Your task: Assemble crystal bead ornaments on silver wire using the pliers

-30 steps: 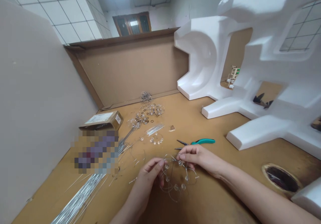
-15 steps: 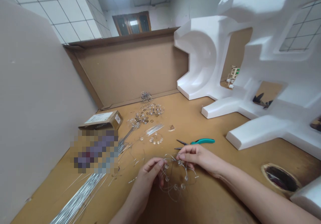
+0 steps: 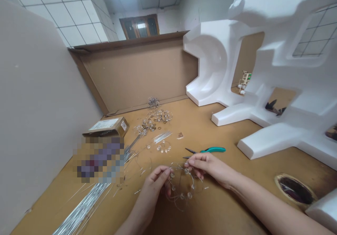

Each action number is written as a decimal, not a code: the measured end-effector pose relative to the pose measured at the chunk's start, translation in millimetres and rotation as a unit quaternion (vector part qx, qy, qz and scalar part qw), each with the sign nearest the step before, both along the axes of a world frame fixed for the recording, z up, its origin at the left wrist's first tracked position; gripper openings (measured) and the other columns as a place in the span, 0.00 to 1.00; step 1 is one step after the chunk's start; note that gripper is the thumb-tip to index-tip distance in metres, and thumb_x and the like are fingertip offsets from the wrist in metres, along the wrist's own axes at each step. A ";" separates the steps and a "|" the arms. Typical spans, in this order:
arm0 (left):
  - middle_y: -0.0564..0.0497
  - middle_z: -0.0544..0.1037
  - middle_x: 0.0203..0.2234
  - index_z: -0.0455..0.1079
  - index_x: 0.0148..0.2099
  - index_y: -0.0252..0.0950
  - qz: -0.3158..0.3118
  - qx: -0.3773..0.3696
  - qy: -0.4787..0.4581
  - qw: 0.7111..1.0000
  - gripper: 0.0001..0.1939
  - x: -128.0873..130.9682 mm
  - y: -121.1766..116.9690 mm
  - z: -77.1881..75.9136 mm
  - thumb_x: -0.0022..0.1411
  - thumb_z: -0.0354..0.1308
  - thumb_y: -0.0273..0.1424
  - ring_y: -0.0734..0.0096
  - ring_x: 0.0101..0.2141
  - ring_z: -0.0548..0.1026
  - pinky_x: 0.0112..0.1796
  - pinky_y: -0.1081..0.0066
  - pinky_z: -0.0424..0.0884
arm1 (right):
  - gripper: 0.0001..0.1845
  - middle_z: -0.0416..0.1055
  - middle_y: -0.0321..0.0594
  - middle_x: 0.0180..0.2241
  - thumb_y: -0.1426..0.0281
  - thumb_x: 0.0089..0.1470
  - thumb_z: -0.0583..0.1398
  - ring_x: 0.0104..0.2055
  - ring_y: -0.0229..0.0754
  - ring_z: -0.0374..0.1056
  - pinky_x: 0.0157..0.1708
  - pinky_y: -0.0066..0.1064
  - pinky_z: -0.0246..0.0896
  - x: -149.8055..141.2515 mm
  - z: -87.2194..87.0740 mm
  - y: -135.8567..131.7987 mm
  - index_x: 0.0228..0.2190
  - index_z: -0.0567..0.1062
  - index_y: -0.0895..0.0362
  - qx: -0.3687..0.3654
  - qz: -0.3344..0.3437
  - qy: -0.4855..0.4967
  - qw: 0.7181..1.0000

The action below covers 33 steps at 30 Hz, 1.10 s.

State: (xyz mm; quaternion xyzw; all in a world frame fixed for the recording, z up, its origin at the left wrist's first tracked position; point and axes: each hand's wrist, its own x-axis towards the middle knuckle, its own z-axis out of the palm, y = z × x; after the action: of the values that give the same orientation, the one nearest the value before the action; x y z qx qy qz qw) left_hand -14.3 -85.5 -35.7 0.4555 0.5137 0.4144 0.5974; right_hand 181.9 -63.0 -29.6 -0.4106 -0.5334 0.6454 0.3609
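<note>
Between my hands hangs a wire ring with clear beads, just above the table. My left hand pinches its upper left side with thumb and forefinger. On the upper right side, my right hand pinches the wire in the same way. Loose wire ends curl below and to the right of the ring. Right behind my right hand lie pliers with teal handles, their dark jaws spread and pointing left. A smaller group of clear beads rests on the table farther off.
A bundle of metal wires runs along the left, beside an open cardboard box. Short wire pieces and a heap of beaded rings lie farther back. White moulded foam stands at right, near a round hole in the tabletop.
The beaded ring has shifted slightly left and turned a little between my fingers. Both hands keep their pinch in nearly the same place.
</note>
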 end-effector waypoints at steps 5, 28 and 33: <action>0.59 0.68 0.20 0.63 0.29 0.36 0.005 -0.008 -0.015 1.000 0.14 0.6 1.0 -0.8 0.49 0.58 0.41 0.80 0.15 0.65 0.19 0.78 0.59 | 0.18 0.69 0.35 0.24 0.58 0.40 0.63 0.23 0.31 0.58 0.23 0.25 0.51 -2.3 -4.4 1.6 0.29 0.74 0.59 0.009 -0.010 -0.017 1.000; 0.58 0.64 0.18 0.66 0.30 0.34 -0.156 0.072 0.087 0.981 0.11 11.0 -10.7 -12.5 0.52 0.57 0.38 0.78 0.21 0.61 0.23 0.78 0.56 | 0.17 0.64 0.31 0.17 0.57 0.36 0.64 0.19 0.32 0.55 0.22 0.26 0.47 -19.8 -13.0 -8.1 0.21 0.71 0.58 0.018 0.046 -0.040 0.998; 0.61 0.62 0.16 0.60 0.29 0.36 -0.129 0.047 0.018 0.990 0.15 12.1 -5.9 -16.0 0.51 0.56 0.43 0.80 0.16 0.58 0.20 0.78 0.54 | 0.18 0.66 0.34 0.23 0.57 0.39 0.63 0.24 0.34 0.59 0.26 0.27 0.53 -17.1 -10.2 -9.4 0.28 0.70 0.58 0.018 0.050 -0.019 0.998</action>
State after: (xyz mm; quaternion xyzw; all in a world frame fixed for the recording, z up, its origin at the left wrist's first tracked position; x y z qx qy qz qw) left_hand -2.2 -91.4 -51.7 0.5528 0.4415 0.3497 0.6142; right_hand 164.8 -72.4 -39.8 -0.3893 -0.5716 0.6448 0.3255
